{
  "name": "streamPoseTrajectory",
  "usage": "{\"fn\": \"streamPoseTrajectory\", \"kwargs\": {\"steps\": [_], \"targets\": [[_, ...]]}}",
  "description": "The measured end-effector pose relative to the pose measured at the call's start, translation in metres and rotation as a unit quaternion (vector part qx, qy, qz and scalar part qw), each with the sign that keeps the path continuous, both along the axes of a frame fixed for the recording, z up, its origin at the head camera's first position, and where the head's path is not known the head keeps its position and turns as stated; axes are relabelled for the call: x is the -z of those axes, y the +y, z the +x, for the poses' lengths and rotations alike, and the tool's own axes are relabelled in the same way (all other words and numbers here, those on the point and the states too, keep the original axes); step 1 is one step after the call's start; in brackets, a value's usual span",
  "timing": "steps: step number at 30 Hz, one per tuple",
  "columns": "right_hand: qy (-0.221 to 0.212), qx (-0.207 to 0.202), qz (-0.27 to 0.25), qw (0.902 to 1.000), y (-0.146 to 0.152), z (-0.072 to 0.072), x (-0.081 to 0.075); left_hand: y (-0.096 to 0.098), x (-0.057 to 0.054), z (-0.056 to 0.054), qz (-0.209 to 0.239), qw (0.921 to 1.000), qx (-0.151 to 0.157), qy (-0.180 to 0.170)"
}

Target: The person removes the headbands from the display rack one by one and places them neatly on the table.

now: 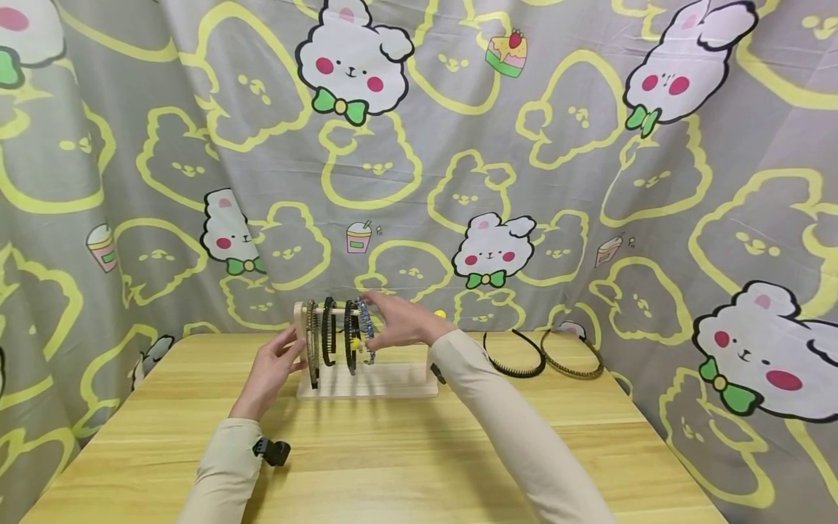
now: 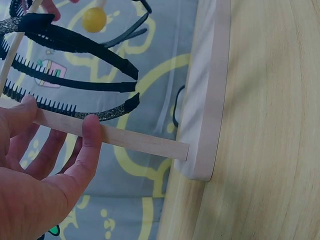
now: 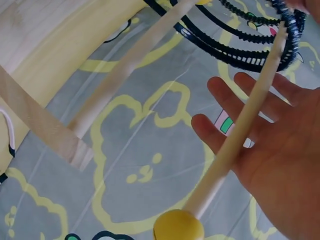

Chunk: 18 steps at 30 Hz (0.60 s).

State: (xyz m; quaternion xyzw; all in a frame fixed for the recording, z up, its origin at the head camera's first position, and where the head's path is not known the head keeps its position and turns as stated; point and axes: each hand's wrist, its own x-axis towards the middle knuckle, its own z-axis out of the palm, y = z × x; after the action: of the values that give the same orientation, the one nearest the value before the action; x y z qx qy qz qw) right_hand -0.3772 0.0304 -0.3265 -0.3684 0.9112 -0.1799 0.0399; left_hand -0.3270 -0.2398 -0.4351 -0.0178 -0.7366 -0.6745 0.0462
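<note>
Governing relation: the blue headband (image 1: 364, 320) hangs across the upper rail (image 3: 241, 122) of the wooden stand (image 1: 366, 389), the rail running left to right. It is the rightmost headband on that rail, next to a black headband (image 1: 349, 338) at its left; the rail's yellow knob (image 3: 178, 227) lies to its right. In my judgement, the band can slide only along the rail's length.

Nearer hand: the right hand (image 1: 402, 322), with thumb and fingertips at the blue headband from its right side. The other fingers are spread beside the rail (whether this grip actually pinches the band, I cannot tell).

The left hand (image 1: 273, 360) grips the stand's left upright (image 2: 115, 136), thumb on one side and fingers on the other.

Also noted: a black toothed headband (image 1: 517, 372) and a brown headband (image 1: 576, 373), lying on the desk (image 1: 366, 466) right of the stand.
</note>
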Motion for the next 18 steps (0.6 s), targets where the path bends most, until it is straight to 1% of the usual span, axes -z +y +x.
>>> {"fn": "streamPoseTrajectory", "kwargs": {"steps": [4, 9, 14, 18], "targets": [[0.011, -0.003, 0.021, 0.9997, -0.001, 0.002, -0.004, 0.0, 0.0, 0.0, -0.002, 1.0, 0.002, 0.0], [0.011, 0.0, 0.027, 0.9996, -0.004, 0.003, -0.007, 0.0, 0.0, 0.001, -0.008, 1.0, 0.001, 0.001], [0.008, -0.009, 0.024, 0.9996, -0.008, 0.0, -0.005, -0.001, 0.0, 0.001, -0.009, 1.0, -0.003, 0.002], [0.005, -0.016, 0.029, 0.9994, -0.01, -0.002, -0.003, -0.001, 0.0, 0.0, -0.008, 1.0, -0.001, 0.0]]}}
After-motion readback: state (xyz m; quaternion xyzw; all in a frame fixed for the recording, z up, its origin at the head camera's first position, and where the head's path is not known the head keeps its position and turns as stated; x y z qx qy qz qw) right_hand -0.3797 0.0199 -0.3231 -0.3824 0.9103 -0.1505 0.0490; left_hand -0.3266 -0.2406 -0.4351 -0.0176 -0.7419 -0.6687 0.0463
